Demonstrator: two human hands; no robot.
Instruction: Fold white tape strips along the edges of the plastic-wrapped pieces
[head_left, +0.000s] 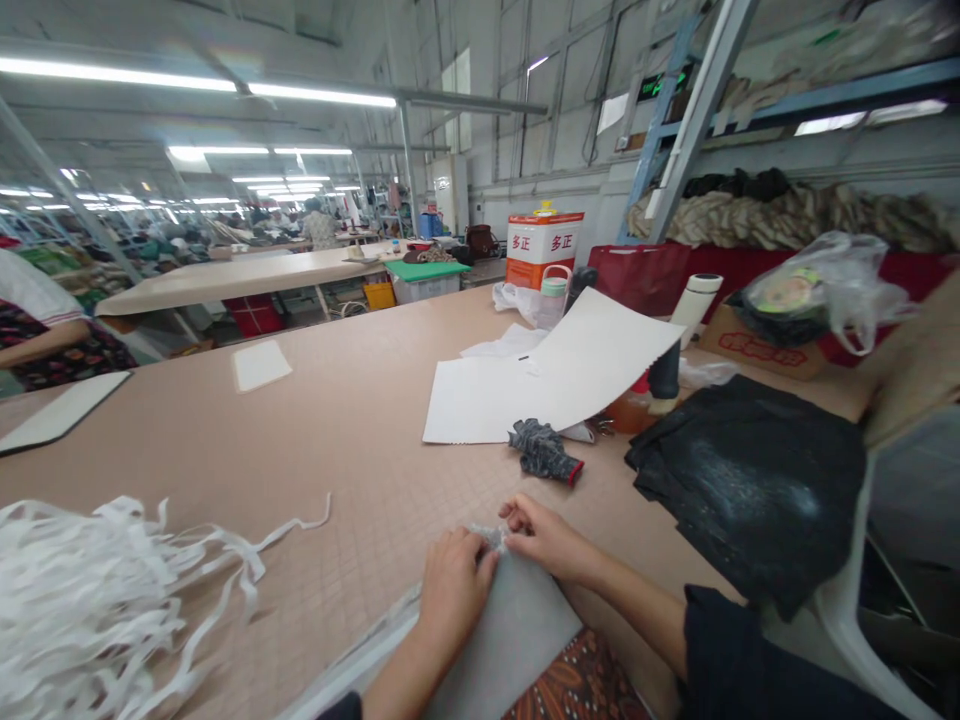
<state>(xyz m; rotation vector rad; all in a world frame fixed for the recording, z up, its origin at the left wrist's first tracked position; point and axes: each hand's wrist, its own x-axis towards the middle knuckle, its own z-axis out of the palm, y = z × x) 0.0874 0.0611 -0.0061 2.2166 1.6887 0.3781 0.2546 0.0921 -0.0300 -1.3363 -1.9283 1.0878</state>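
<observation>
A flat grey fabric piece (pixel 517 610) lies at the table's near edge, with a crumpled, fuzzy pale bit (pixel 491 537) at its far end. My left hand (pixel 454 580) rests over that end from the left, fingers closed on its edge. From the right, my right hand (pixel 540 535) has its fingers curled in a pinch at the same fuzzy end, close beside my left thumb. What lies inside the right fingertips is too small to make out. A brown patterned cloth (pixel 581 680) covers the near part of the grey piece.
White strips (pixel 97 600) are heaped on the left of the table (pixel 360 400). Ahead lie a dark knit glove (pixel 544 450) and large white sheets (pixel 555 370). Black sheets (pixel 750 480) are on the right, near a white bottle (pixel 697 305). Another person (pixel 45 320) stands far left.
</observation>
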